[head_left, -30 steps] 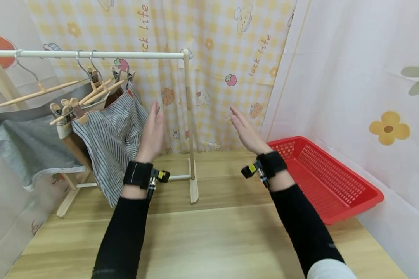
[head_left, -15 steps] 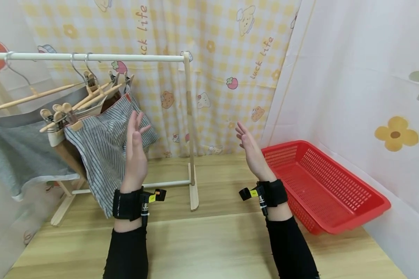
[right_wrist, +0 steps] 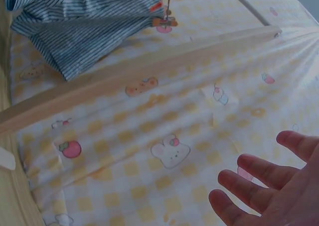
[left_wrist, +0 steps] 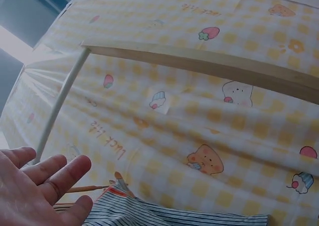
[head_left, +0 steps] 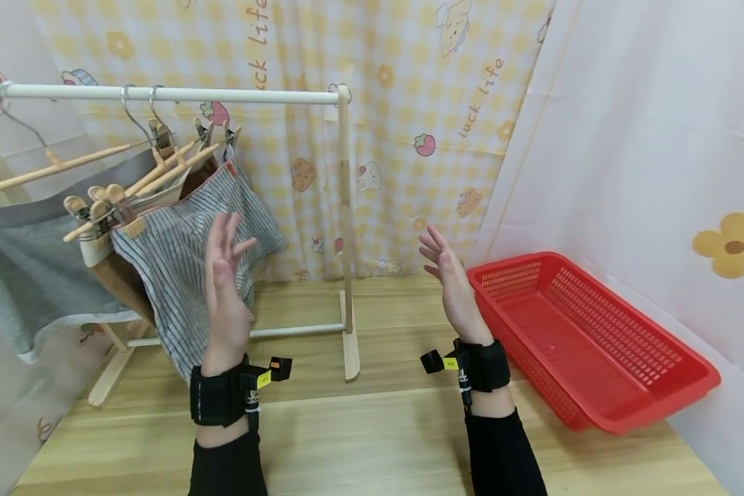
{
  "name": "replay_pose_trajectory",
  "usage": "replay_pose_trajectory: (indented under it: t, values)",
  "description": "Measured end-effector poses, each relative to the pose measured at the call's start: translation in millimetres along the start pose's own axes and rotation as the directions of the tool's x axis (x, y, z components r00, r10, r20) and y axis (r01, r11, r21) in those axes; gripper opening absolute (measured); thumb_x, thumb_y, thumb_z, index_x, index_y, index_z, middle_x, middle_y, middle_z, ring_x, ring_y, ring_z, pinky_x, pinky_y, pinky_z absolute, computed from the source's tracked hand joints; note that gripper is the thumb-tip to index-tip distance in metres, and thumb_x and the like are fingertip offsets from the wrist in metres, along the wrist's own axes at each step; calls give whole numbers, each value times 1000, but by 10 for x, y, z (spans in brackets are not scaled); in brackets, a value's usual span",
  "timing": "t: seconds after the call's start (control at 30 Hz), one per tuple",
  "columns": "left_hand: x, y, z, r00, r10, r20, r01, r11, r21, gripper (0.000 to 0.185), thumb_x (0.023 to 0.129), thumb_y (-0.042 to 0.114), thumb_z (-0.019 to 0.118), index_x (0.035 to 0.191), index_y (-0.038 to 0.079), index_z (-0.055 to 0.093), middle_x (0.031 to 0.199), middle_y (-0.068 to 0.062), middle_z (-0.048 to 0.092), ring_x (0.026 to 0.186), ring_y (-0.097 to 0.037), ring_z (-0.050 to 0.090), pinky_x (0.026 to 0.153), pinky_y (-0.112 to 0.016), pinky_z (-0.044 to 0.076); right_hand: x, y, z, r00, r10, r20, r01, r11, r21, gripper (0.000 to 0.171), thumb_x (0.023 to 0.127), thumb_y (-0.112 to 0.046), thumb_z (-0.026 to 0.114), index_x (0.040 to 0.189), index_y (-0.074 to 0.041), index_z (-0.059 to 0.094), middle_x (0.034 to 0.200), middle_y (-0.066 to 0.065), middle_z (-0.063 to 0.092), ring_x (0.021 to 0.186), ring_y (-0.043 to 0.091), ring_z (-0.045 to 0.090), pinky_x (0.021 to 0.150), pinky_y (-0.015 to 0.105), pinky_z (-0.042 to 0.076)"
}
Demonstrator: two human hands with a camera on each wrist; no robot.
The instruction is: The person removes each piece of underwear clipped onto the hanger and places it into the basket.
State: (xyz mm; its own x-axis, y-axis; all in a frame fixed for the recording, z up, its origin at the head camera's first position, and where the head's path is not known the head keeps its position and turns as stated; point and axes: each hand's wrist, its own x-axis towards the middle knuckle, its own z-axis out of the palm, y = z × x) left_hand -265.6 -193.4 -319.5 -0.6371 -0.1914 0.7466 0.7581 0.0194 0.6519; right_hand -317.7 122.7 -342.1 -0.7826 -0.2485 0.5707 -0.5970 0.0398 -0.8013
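My left hand [head_left: 228,310] is raised with straight, slightly spread fingers and holds nothing. In the head view it overlaps the striped shorts [head_left: 180,255], which hang by clips from a wooden hanger [head_left: 182,167]. Across from it, my right hand [head_left: 459,293] is also up, fingers extended and palm turned inward, nearest to the red basket [head_left: 601,351]. Nothing lies between the two hands. In the left wrist view the left fingers [left_wrist: 65,178] spread below the rack's rail; the right wrist view shows the right fingers [right_wrist: 259,186] against the curtain.
A clothes rack with a white rail [head_left: 273,96] and a wooden post [head_left: 346,207] stands on the table [head_left: 359,441]. Grey shorts [head_left: 43,269] and a brown garment [head_left: 120,275] hang there too. Behind is a yellow checked curtain [head_left: 397,89].
Both hands have drawn back lower in the head view, and the left has also shifted left. Their fingers have spread more. The head view has shifted slightly; the garments and basket stay put.
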Motion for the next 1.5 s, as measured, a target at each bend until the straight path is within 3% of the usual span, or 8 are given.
replay_pose_trajectory:
  t: [0.5,0.67,0.87,1.0,1.1,1.23,1.33,1.5]
  values:
    - [-112,210,57,994,106,-13,-107,990,-89,76,104,55,34,156,2,18,159,-18,28,124,-31,48,119,-42,13,278,-83,382,996,-76,44,69,987,146,69,103,-60,30,156,-16,27,151,8,41,139,30,38,111,57,25]
    - [-112,220,71,992,127,-18,-129,987,-97,77,103,56,36,156,1,20,158,-20,28,124,-31,48,119,-44,14,420,10,610,999,-32,39,26,990,139,61,106,-50,31,155,-15,30,148,10,45,137,34,39,113,52,25]
    - [-91,214,62,991,134,-22,-136,985,-103,77,103,56,36,156,2,22,157,-18,31,124,-30,49,118,-43,18,685,178,921,996,92,21,-95,974,207,51,103,-24,53,148,-6,38,140,19,48,126,30,50,108,48,37]
    - [-76,211,59,991,134,-15,-135,987,-91,78,103,58,36,156,2,22,157,-18,32,124,-29,50,117,-43,20,879,255,1103,992,118,-36,-107,970,220,41,98,-14,62,136,0,52,126,22,56,107,25,60,94,40,48]
    - [-69,206,53,991,133,-12,-133,988,-80,79,102,59,36,155,2,23,157,-18,33,123,-30,50,117,-43,20,976,289,1220,985,129,-117,-105,975,196,21,100,-16,59,108,4,63,95,12,65,80,15,62,73,27,50]
    - [-69,199,37,991,132,-7,-132,989,-63,80,102,60,36,155,2,22,156,-18,33,123,-29,51,117,-42,21,1023,351,1339,969,121,-217,-90,985,148,42,105,-18,49,66,-4,44,53,-1,41,45,11,36,44,24,31]
    - [-48,194,22,990,138,-6,-138,989,-51,81,101,60,36,155,1,22,156,-18,34,122,-28,51,117,-42,21,1048,390,1415,954,117,-278,-89,989,115,45,104,-21,47,62,-13,32,49,-6,28,41,10,23,41,24,20]
    - [-28,187,14,990,140,-9,-141,989,-46,84,100,63,37,155,1,22,155,-17,36,121,-30,52,116,-41,22,1085,414,1500,929,155,-337,-105,981,161,42,101,-25,49,64,-15,32,53,-6,29,43,8,24,42,24,21]
